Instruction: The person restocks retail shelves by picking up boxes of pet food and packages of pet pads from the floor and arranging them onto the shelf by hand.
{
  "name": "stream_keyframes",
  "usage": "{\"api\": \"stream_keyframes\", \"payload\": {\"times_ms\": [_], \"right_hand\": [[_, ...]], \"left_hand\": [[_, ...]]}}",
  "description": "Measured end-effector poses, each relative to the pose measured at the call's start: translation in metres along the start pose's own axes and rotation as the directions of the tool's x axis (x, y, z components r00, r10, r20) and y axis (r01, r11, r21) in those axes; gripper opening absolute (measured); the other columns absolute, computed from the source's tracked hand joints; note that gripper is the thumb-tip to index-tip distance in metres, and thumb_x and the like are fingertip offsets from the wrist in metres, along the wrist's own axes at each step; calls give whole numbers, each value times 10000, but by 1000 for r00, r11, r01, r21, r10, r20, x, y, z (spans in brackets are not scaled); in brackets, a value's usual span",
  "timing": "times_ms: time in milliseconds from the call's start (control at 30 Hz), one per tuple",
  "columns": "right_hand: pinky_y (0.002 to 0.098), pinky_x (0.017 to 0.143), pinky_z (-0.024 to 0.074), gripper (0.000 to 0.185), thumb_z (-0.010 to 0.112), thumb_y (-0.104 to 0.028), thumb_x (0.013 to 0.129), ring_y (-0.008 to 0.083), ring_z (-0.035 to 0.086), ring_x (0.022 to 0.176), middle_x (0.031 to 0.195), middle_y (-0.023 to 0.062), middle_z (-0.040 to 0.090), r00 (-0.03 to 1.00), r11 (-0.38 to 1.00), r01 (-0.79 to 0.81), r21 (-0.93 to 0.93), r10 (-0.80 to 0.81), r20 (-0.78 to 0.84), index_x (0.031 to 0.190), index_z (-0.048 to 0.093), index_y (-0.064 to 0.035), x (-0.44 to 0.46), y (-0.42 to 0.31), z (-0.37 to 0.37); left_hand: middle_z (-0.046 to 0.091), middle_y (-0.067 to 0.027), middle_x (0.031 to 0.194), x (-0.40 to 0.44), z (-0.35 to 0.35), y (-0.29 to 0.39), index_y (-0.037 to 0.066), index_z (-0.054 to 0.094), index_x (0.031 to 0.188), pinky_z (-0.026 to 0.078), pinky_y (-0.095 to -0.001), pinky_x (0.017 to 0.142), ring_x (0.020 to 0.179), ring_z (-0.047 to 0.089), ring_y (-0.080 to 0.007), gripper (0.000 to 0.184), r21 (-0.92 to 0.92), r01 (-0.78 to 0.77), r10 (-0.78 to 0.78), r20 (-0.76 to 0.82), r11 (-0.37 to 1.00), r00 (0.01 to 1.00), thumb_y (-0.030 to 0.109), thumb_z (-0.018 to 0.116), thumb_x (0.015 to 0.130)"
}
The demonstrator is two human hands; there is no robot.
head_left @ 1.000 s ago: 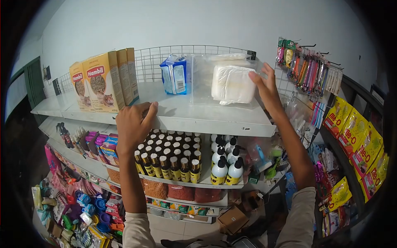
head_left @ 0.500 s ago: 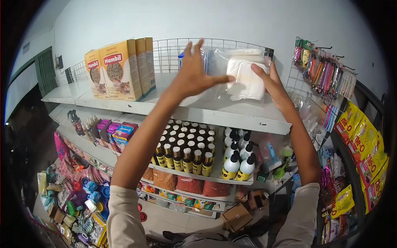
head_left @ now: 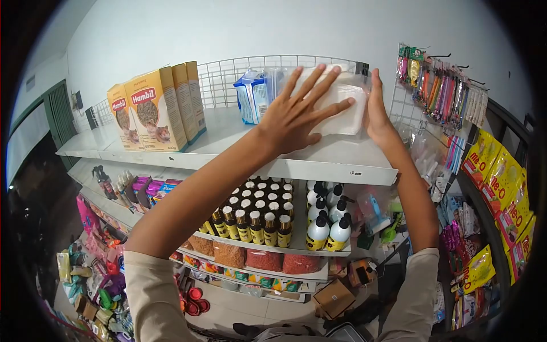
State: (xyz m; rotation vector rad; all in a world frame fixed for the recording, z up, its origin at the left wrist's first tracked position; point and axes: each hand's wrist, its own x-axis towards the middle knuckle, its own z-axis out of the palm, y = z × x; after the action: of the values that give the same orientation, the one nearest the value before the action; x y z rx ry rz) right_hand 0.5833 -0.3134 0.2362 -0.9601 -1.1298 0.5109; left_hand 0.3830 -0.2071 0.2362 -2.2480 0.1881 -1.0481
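Note:
A clear plastic bag of folded white pads [head_left: 346, 117] stands upright at the right end of the top shelf [head_left: 228, 151]. My left hand [head_left: 299, 114], fingers spread, lies across the front of the bag and hides part of it. Along the bag's right side my right hand [head_left: 377, 111] is upright with its fingers extended. Just left of the bag is a blue and white package [head_left: 249, 98], partly overlapped by clear plastic. Yellow Hambil boxes [head_left: 149, 111] stand farther left on the same shelf.
Below are black-and-yellow bottles [head_left: 256, 228], white pump bottles [head_left: 327, 231] and bags of red pellets [head_left: 264, 260]. A wire grid [head_left: 213, 85] rises behind the top shelf. Hanging accessories [head_left: 436, 94] and yellow Me-O packs [head_left: 498, 176] are at the right. A cardboard box [head_left: 334, 298] sits on the floor.
My left hand has moved from the shelf's front edge, up and right, onto the bag's front. My right hand has shifted from the bag's front to its right side. The view has moved slightly.

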Motion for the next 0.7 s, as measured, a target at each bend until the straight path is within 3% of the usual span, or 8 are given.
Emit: {"api": "stream_keyframes", "payload": {"times_ms": [133, 233, 367, 500, 700], "right_hand": [[493, 1001, 450, 946, 240, -799, 843, 319, 534, 1220, 1335, 196, 515, 997, 973, -73, 218, 77, -10, 1387, 422, -46, -9, -15, 10], [444, 1014, 442, 924, 264, -791, 848, 325, 506, 1248, 1372, 170, 488, 970, 946, -237, 219, 243, 0, 1436, 368, -86, 6, -10, -10], [494, 997, 451, 836, 348, -737, 872, 319, 523, 1231, 1355, 172, 508, 957, 938, -273, 213, 242, 159, 1402, 420, -94, 19, 10, -8], [465, 1003, 455, 774, 425, -684, 882, 298, 526, 1230, 1361, 146, 509, 977, 974, -202, 104, 193, 94, 1410, 416, -119, 27, 19, -17], [463, 1031, 427, 786, 407, -680, 889, 292, 471, 1277, 1387, 141, 466, 968, 970, -213, 115, 193, 162, 1446, 362, -128, 34, 27, -17]], "left_hand": [[138, -152, 1581, 10, 4, 10, 375, 282, 1482, 143, -551, 1158, 1446, 164, -378, 982, 135, -37, 42, -32, 990, 999, 424, 803, 651], [132, -145, 1583, 10, 11, 16, 377, 290, 1478, 158, -552, 1154, 1446, 161, -381, 947, 0, -3, 3, -81, 1000, 997, 460, 783, 673], [126, -141, 1585, 10, 18, 11, 379, 288, 1479, 166, -555, 1150, 1445, 158, -384, 924, -35, 29, -32, -84, 999, 996, 519, 753, 692], [116, -141, 1586, 9, 20, 5, 381, 276, 1484, 165, -563, 1147, 1444, 151, -391, 928, -16, 41, -42, -52, 999, 998, 561, 733, 696], [103, -140, 1587, 3, 16, -3, 387, 255, 1491, 157, -584, 1140, 1443, 135, -405, 942, 6, 41, -41, -26, 999, 999, 574, 727, 697]]}}
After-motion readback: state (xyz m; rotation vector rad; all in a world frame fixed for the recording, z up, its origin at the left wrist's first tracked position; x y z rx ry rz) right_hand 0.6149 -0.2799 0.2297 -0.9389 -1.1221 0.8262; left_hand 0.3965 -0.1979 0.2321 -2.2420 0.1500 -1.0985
